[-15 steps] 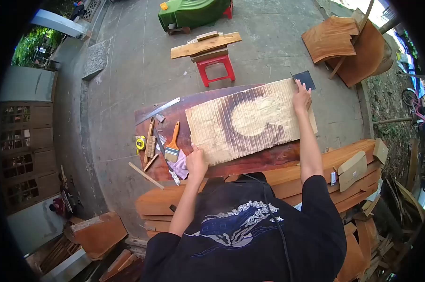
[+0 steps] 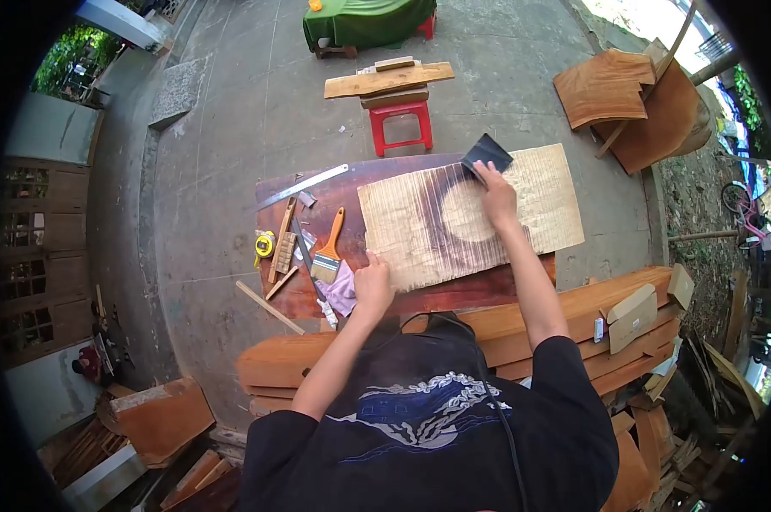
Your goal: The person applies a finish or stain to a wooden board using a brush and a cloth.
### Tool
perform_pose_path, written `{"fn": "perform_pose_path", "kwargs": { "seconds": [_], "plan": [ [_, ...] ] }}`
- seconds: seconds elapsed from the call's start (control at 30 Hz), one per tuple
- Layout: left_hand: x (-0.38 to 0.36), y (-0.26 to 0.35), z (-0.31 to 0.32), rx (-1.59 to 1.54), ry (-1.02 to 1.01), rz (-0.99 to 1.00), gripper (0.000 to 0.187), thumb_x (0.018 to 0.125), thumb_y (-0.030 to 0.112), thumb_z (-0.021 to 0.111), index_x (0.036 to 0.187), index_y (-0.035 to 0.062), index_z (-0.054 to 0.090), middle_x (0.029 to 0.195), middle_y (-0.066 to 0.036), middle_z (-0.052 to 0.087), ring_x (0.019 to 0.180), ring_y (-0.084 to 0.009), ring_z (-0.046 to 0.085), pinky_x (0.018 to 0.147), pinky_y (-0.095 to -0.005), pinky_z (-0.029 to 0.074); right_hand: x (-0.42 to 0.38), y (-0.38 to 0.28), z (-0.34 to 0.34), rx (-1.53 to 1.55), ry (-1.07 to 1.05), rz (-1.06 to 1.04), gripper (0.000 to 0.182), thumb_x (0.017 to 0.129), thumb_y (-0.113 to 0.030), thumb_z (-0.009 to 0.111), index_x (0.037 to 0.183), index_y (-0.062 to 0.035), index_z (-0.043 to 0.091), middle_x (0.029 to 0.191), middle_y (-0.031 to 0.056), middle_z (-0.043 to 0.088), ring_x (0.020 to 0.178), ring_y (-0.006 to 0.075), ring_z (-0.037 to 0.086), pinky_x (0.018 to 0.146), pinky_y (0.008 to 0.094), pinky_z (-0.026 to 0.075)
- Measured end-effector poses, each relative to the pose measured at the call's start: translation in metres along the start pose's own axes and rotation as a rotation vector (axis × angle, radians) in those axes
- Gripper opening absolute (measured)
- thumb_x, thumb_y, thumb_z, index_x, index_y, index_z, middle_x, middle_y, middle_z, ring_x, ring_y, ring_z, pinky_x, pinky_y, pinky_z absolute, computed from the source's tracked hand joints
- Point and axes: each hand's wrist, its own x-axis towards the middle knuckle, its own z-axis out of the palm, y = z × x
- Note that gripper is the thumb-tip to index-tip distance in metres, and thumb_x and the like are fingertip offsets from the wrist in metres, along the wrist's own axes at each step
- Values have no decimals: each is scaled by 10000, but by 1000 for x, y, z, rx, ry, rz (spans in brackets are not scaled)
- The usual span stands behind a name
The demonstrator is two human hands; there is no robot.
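A pale, ridged wooden panel (image 2: pixel 547 192) with a dark scorched ring around its middle lies at a slant on a reddish-brown wooden table. My left hand (image 2: pixel 374 286) is closed at the panel's lower left corner, holding its edge. Above the upper edge of the ring, my right hand (image 2: pixel 499 200) grips a dark square sheet of sandpaper (image 2: pixel 489 152), which is tilted up from the panel. Beside my left hand are a paintbrush (image 2: pixel 327 260) with an orange handle and a crumpled lilac cloth (image 2: pixel 341 288).
A metal ruler (image 2: pixel 304 186), yellow tape measure (image 2: pixel 264 246) and wooden strips lie on the table's left. Thick planks (image 2: pixel 283 363) are stacked between me and the table. Beyond stands a red stool (image 2: pixel 402 126) bearing boards. Large wooden slabs (image 2: pixel 603 85) lean at the upper right.
My right hand has moved left with the sandpaper, from the panel's right end to above the ring. My left hand stays at the lower left corner. The whole view has shifted slightly.
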Motion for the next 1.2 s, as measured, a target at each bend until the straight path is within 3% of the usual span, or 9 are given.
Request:
{"fn": "perform_pose_path", "kwargs": {
  "seconds": [0.07, 0.2, 0.33, 0.5, 0.67, 0.83, 0.93, 1.13, 1.2],
  "plan": [
    [-3, -3, 0, -43, 4, 8, 858, 641, 317, 995, 1262, -126, 602, 1414, -398, 586, 893, -404, 776, 786, -451, 633, 25, 32, -32, -50, 13, 392, 463, 981, -57, 609, 1432, -142, 662, 1487, 175, 624, 1386, 379, 586, 1073, 463, 540],
    [-3, -7, -7, -127, 30, 27, 871, 659, 313, 985, 1292, -138, 591, 1422, -405, 579, 901, -392, 774, 792, -452, 616, 10, -28, 59, -206, 169, 92, 518, 949, -41, 610, 1463, -104, 618, 1529, 168, 598, 1409, 431, 554, 1075, 485, 539],
    [-11, -13, -4, -134, 88, 99, 863, 682, 332, 971, 1303, -118, 576, 1412, -392, 591, 911, -366, 775, 766, -447, 603, -65, -157, 130, 49, -147, -481, 608, 859, 70, 594, 1432, -127, 637, 1519, 154, 606, 1427, 394, 543, 1091, 488, 535],
    [-25, -26, 10, -154, 187, 205, 931, 772, 387, 902, 1443, -124, 507, 1507, -323, 527, 1399, -436, 513, 1098, -481, 460, -28, -72, 42, 47, 4, -101, 527, 925, 26, 604, 1420, -145, 663, 1432, 185, 652, 1370, 386, 585, 1056, 483, 544],
    [-17, -48, -1, -165, 130, 253, 778, 823, 350, 855, 1423, -51, 567, 1518, -278, 567, 1399, -471, 539, 1140, -523, 449, -22, 17, 7, -230, 150, 342, 473, 989, -16, 526, 1444, -66, 647, 1488, 199, 617, 1411, 408, 558, 1113, 463, 515],
    [3, -77, 1, -288, 120, 323, 343, 990, 215, 652, 1284, 46, 701, 1351, -252, 695, 1316, -521, 599, 1093, -584, 484, -138, -142, 86, 11, -40, -204, 541, 863, 42, 621, 1393, -65, 644, 1452, 166, 661, 1340, 421, 618, 1063, 491, 552],
    [9, -82, 1, -322, 143, 346, 275, 1010, 197, 611, 1212, 68, 748, 1184, -269, 740, 1208, -500, 662, 1060, -576, 511, -173, -118, 58, 87, -190, -402, 569, 851, 64, 606, 1393, -103, 656, 1426, 146, 679, 1353, 367, 623, 1060, 487, 560],
    [7, -75, -10, -297, 108, 315, 256, 995, 206, 629, 1161, 43, 734, 1109, -301, 735, 1118, -531, 681, 979, -587, 539, -139, 55, -52, -290, 153, 548, 399, 1045, -148, 557, 1430, -118, 656, 1452, 184, 644, 1330, 398, 619, 981, 504, 583],
    [9, -73, -4, -304, 130, 314, 258, 996, 215, 633, 1163, 44, 729, 1097, -303, 735, 1098, -537, 682, 950, -595, 541, -154, 34, -15, -333, 262, 294, 496, 975, -67, 605, 1471, -80, 605, 1463, 208, 636, 1349, 427, 604, 1046, 512, 559]
  ]
}}
